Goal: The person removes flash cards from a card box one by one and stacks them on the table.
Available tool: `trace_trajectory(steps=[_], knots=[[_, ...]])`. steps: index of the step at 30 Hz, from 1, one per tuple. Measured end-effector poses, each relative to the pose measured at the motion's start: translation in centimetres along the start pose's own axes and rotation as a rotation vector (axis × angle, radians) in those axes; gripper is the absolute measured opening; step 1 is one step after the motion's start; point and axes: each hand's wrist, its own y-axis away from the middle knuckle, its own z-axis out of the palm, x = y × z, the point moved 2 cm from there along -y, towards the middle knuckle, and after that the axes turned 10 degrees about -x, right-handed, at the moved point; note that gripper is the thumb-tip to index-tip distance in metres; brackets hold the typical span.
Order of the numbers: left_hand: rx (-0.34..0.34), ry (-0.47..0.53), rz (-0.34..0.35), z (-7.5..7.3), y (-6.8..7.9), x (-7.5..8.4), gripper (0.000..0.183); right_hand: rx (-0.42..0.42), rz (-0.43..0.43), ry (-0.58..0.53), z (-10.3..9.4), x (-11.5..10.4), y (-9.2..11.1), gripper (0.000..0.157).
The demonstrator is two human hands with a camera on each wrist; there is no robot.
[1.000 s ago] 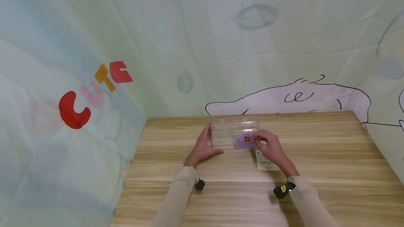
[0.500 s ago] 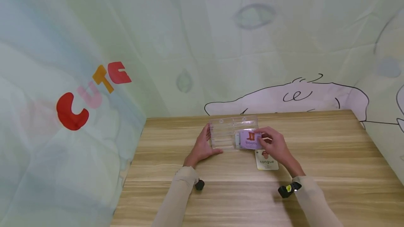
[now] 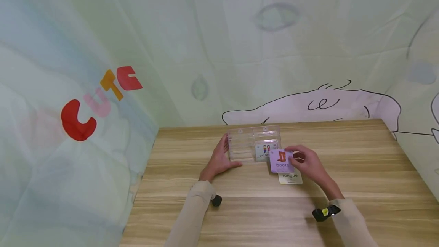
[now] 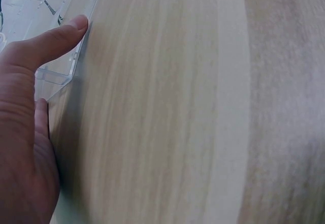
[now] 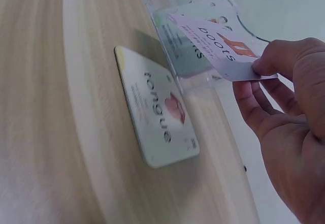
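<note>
My right hand (image 3: 308,164) pinches a purple flash card (image 3: 279,166) printed "boots" by its right edge, between thumb and fingers. The card is held in front of a clear plastic card display rack (image 3: 241,146), overlapping its lower right pocket in the head view. In that pocket sits a pale card (image 3: 261,153) with two figures, partly hidden by the boots card. My left hand (image 3: 219,162) holds the rack at its left side, thumb along the front edge. A white "tongue" card (image 5: 157,112) lies flat on the table below; the boots card covers its upper part in the head view.
The wood-grain table (image 3: 253,216) ends at the back against a printed cloth backdrop (image 3: 192,41). Another cloth wall with the letters CUTE (image 3: 82,123) rises at the left. The rack has several tiered pockets and stands near the table's back edge.
The right hand has drawn the boots card out of the rack's lower right pocket, moving right and toward the person. The two-figure card behind is now exposed. The left hand has stayed put.
</note>
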Motion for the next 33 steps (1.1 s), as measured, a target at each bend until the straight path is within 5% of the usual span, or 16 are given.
trace_trajectory(steps=[18,33], knots=[[-0.003,-0.008,0.013,-0.1,0.1,0.2,0.135,-0.022,0.151,-0.009,-0.4,2.6,2.4,0.034],[-0.006,-0.012,0.007,-0.1,0.2,0.3,0.135,-0.026,0.13,-0.063,0.5,3.2,2.3,0.033]])
